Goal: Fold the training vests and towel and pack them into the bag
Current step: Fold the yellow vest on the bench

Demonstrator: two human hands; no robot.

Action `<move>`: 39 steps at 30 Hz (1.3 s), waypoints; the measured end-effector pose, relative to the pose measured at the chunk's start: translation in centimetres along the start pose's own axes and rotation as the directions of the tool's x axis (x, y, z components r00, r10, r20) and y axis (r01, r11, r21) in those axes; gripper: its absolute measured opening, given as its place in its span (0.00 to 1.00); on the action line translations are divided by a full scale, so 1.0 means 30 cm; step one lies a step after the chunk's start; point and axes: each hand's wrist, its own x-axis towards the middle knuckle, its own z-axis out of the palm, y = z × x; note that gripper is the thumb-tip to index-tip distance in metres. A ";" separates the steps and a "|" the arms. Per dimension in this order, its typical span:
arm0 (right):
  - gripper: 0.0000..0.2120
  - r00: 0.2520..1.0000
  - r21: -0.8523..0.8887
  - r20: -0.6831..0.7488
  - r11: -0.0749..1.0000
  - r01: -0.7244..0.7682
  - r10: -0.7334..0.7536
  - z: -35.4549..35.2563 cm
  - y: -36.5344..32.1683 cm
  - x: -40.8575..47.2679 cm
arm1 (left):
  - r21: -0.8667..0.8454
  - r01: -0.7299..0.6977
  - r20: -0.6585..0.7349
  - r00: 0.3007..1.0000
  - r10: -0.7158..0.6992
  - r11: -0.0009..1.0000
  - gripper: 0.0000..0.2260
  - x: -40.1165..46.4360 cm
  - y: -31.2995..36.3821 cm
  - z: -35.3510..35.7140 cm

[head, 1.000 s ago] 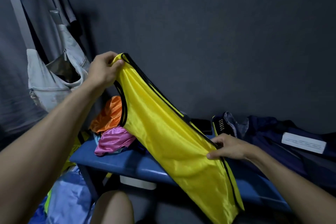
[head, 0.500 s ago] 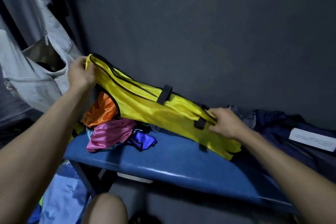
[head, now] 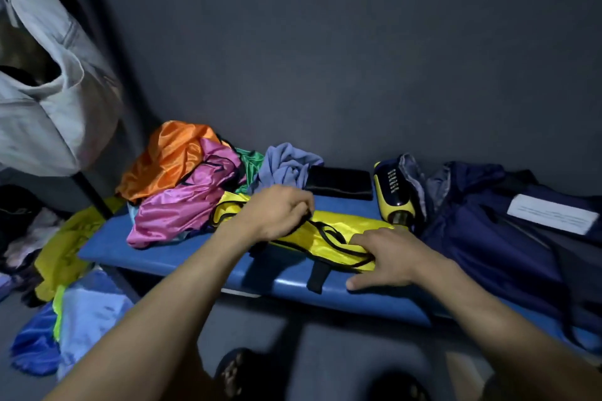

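Progress early: hands on yellow vest (head: 329, 239) mid-counter (head: 182, 257), left hand (head: 280, 210) pinching its trim, right hand (head: 386, 252) spread flat; orange vest (head: 169, 153), pink vest (head: 182, 208), towel (head: 286, 163) unfolded far left, bag (head: 55, 120) unpacked.

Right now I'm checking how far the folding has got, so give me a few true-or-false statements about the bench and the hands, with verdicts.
1. The yellow vest lies on the blue bench. True.
2. The left hand holds the orange vest. False: its fingers are curled at the yellow vest's black trim; the orange one lies untouched in the pile.
3. The right hand rests with spread fingers on the yellow vest. True.
4. The pink vest is neatly folded. False: it lies crumpled beside the orange one.
5. A black flat item lies at the back of the bench, by the wall. True.
6. The grey bag sits on the bench. False: it hangs at the left, off the bench.
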 end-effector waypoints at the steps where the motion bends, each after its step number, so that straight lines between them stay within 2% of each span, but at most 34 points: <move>1: 0.38 1.000 0.023 -0.013 1.000 -0.014 0.014 0.004 0.012 -0.020 | 0.017 -0.009 0.044 0.999 0.008 1.000 0.17 -0.001 0.019 0.030; 3: 0.42 0.998 0.136 -0.021 0.989 -0.048 0.052 0.025 0.035 -0.063 | 0.005 -0.023 0.074 0.997 0.023 1.000 0.17 -0.007 0.045 0.090; 5: 0.40 0.994 0.360 -0.044 0.929 -0.079 0.102 0.048 0.059 -0.106 | 0.020 -0.065 0.069 0.996 0.063 0.998 0.18 -0.007 0.068 0.134; 8: 0.27 0.990 0.538 -0.087 0.841 -0.049 0.114 0.068 0.092 -0.140 | 0.113 -0.178 0.108 0.980 0.166 0.977 0.27 0.003 0.100 0.170; 12: 0.18 0.978 0.649 -0.139 0.760 -0.027 0.154 0.100 0.103 -0.187 | 0.166 -0.260 0.094 0.964 0.247 0.951 0.10 0.005 0.103 0.195; 15: 0.12 0.968 0.729 -0.158 0.684 -0.018 0.194 0.140 0.129 -0.222 | 0.202 -0.234 0.155 0.966 0.205 0.951 0.07 -0.019 0.105 0.205; 17: 0.06 0.968 0.747 -0.162 0.665 -0.007 0.193 0.158 0.138 -0.233 | 0.214 -0.213 0.205 0.964 0.169 0.953 0.06 -0.035 0.109 0.222; 19: 0.00 0.959 0.693 -0.195 0.721 -0.015 0.207 0.178 0.143 -0.233 | 0.203 -0.209 0.208 0.964 0.166 0.957 0.06 -0.043 0.113 0.241; 21: 0.03 0.948 0.610 -0.235 0.792 -0.029 0.215 0.194 0.146 -0.231 | 0.206 -0.201 0.186 0.969 0.163 0.958 0.07 -0.048 0.123 0.251; 23: 0.05 0.938 0.583 -0.268 0.812 -0.024 0.220 0.193 0.143 -0.231 | 0.219 -0.194 0.166 0.973 0.160 0.956 0.09 -0.050 0.137 0.255; 25: 0.04 0.913 0.598 -0.330 0.801 0.005 0.240 0.178 0.131 -0.231 | 0.256 -0.188 0.147 0.977 0.154 0.948 0.11 -0.047 0.152 0.259; 29: 0.05 0.852 0.695 -0.432 0.711 0.106 0.295 0.131 0.098 -0.224 | 0.311 -0.161 0.082 0.986 0.142 0.937 0.14 -0.034 0.168 0.257; 33: 0.10 0.832 0.680 -0.485 0.714 0.166 0.269 0.113 0.083 -0.219 | 0.253 -0.237 0.028 0.971 0.237 0.938 0.22 -0.036 0.167 0.261; 36: 0.11 0.833 0.648 -0.502 0.739 0.184 0.234 0.104 0.076 -0.215 | 0.173 -0.303 -0.026 0.950 0.312 0.937 0.13 -0.029 0.162 0.255; 38: 0.10 0.836 0.624 -0.513 0.753 0.209 0.193 0.103 0.075 -0.208 | 0.052 -0.327 -0.036 0.944 0.329 0.944 0.07 -0.015 0.151 0.251; 39: 0.10 0.834 0.615 -0.520 0.758 0.218 0.183 0.105 0.074 -0.205 | -0.020 -0.333 -0.023 0.943 0.332 0.943 0.08 -0.008 0.145 0.250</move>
